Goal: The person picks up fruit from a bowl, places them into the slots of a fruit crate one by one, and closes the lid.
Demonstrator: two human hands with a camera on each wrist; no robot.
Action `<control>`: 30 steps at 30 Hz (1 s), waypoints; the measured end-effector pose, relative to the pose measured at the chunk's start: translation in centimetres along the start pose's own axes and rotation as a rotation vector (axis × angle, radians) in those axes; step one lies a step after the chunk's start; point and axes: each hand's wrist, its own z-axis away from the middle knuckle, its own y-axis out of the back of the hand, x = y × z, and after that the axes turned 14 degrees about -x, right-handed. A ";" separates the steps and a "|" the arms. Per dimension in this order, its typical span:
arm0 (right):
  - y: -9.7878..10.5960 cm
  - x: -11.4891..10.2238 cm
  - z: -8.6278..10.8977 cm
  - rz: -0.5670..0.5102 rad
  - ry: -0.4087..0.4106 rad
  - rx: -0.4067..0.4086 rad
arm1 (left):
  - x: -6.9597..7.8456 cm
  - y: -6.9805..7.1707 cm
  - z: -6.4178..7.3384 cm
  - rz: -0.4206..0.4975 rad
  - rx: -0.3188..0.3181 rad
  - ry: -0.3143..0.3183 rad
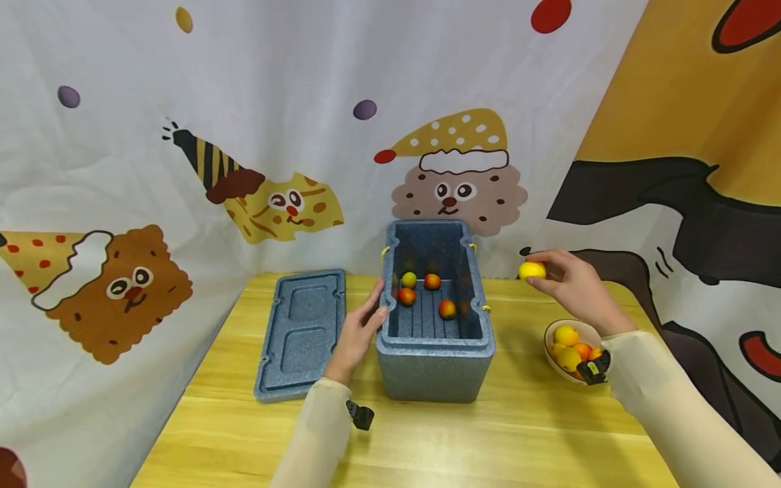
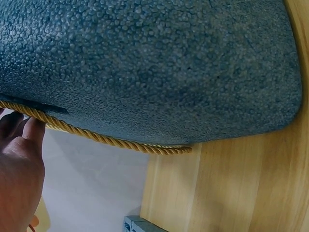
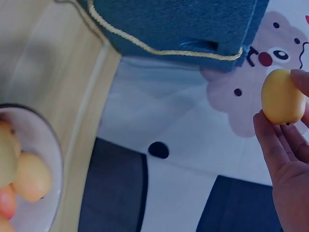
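My right hand (image 1: 576,281) pinches a small smooth yellow fruit (image 1: 532,272) between thumb and fingers, in the air to the right of a grey-blue foam box (image 1: 434,373). In the right wrist view the same yellow fruit (image 3: 282,98) shows a dark spot at its lower end. My left hand (image 1: 356,332) rests against the box's left side, fingers along the rim. In the left wrist view its fingertips touch the box wall by a rope handle (image 2: 111,140). Inside the open box lie several fruits, among them a yellow-green one (image 1: 409,279) and a red-orange one (image 1: 447,310).
A bowl (image 1: 552,325) of yellow and orange fruits stands on the wooden table (image 1: 427,447) below my right forearm. The grey-blue lid (image 1: 305,332) lies flat left of the box. Behind the table hangs a cartoon-printed cloth (image 1: 293,68).
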 end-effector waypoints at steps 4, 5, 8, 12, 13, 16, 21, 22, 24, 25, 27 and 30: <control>0.0 -1.1 -0.9 -0.002 0.004 -0.005 | 0.1 0.1 0.1 -0.009 -0.004 0.002; -0.1 -1.3 -1.2 -0.012 0.006 -0.010 | 0.1 0.1 0.1 -0.010 -0.003 0.003; -0.2 -2.1 -2.0 -0.029 0.031 -0.021 | 0.1 0.1 0.1 -0.010 0.002 0.004; -0.2 -3.2 -2.9 -0.037 0.068 -0.035 | 0.1 0.1 0.1 -0.005 0.001 0.004; -0.2 -3.5 -3.1 -0.041 0.072 -0.039 | 0.1 0.1 0.1 -0.004 0.000 0.003; -0.1 -4.5 -3.7 -0.063 0.090 -0.053 | 0.1 0.1 0.0 0.001 -0.005 0.001; -0.2 -5.7 -5.0 -0.100 0.141 -0.052 | 0.0 0.1 0.0 0.001 -0.007 0.009; -0.3 -5.9 -5.1 -0.103 0.150 -0.051 | 0.0 0.1 0.0 0.000 -0.008 0.009; -0.4 -6.1 -5.5 -0.103 0.163 -0.054 | 0.0 0.0 0.0 -0.003 -0.007 0.010; -0.5 -6.3 -5.7 -0.105 0.168 -0.058 | 0.0 0.0 0.0 -0.002 -0.005 0.008; -0.7 -6.5 -6.0 -0.112 0.172 -0.062 | -0.1 -0.1 -0.1 0.000 0.002 0.001; -0.9 -6.7 -6.6 -0.131 0.164 -0.061 | -0.1 -0.2 -0.1 0.001 0.004 -0.007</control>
